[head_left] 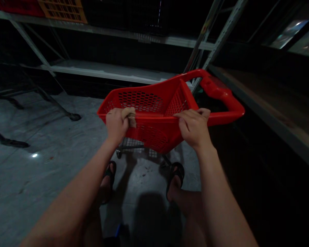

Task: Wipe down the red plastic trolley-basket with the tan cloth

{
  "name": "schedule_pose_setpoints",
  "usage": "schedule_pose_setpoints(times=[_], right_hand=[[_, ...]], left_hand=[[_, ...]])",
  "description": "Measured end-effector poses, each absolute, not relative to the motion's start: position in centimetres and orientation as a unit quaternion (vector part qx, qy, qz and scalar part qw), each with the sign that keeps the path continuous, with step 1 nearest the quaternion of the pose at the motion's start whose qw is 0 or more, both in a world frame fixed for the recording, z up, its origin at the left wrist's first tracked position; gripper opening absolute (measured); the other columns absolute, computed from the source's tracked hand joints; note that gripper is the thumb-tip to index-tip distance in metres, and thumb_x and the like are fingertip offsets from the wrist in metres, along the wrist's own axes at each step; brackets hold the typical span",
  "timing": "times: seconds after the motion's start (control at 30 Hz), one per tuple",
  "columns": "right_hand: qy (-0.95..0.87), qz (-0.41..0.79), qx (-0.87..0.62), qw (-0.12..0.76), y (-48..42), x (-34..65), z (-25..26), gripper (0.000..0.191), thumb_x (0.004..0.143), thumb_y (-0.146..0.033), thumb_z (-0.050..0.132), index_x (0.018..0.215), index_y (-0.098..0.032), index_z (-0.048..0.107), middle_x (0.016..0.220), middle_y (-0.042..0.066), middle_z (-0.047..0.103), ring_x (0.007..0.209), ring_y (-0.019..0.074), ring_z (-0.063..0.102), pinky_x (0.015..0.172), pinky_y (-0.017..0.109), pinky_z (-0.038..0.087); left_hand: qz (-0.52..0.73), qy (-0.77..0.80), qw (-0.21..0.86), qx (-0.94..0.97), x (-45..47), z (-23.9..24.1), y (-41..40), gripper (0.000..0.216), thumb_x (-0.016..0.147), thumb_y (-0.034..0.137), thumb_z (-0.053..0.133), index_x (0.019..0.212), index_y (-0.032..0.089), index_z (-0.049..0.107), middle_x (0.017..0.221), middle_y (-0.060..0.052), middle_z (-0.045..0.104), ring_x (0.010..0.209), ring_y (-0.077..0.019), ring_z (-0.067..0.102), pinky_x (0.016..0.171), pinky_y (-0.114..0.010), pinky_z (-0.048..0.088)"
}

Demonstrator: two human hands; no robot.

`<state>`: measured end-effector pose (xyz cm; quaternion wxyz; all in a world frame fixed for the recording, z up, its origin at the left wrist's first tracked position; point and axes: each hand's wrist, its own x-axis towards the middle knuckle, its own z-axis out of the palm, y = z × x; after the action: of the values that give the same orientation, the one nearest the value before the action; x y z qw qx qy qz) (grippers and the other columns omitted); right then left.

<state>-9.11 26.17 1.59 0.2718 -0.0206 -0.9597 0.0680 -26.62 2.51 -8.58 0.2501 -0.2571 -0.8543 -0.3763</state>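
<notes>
A red plastic shopping cart (154,145) stands sideways in front of me, its looped handle (221,94) toward the right. My left hand (115,125) is closed on a tan cloth (130,115), which lies over the near rim of the basket toward its left end. Closer to the handle, my right hand (194,127) is wrapped over the same near rim. Some of its fingers are hidden behind the rim. Perforated walls let the basket's inside show, and a grey wheeled frame is partly visible beneath it.
Behind the cart runs a metal shelf rack (105,70) with an orange crate (63,10) and a red crate (19,7) on top. Dark metal legs (59,111) stand at left. A ledge (267,109) borders the right side. My sandalled feet are below the cart.
</notes>
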Motion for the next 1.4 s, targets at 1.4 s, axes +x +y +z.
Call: schedule_pose_setpoints(times=[1.4], right_hand=[[-0.890,0.030,-0.194,0.411,33.9,-7.9,1.0,0.032,0.094,-0.036,0.042,0.082,-0.022,0.069,0.088,0.010,0.072,0.105,0.0324,0.053,0.104,0.060,0.028]], left_hand=[[-0.137,-0.923,0.212,-0.291,-29.2,-8.4,-7.3,0.038,0.103,0.025,0.041,0.131,0.016,0.064,0.130,-0.016,0.070,0.126,-0.0328,0.062,0.120,-0.054,0.035]])
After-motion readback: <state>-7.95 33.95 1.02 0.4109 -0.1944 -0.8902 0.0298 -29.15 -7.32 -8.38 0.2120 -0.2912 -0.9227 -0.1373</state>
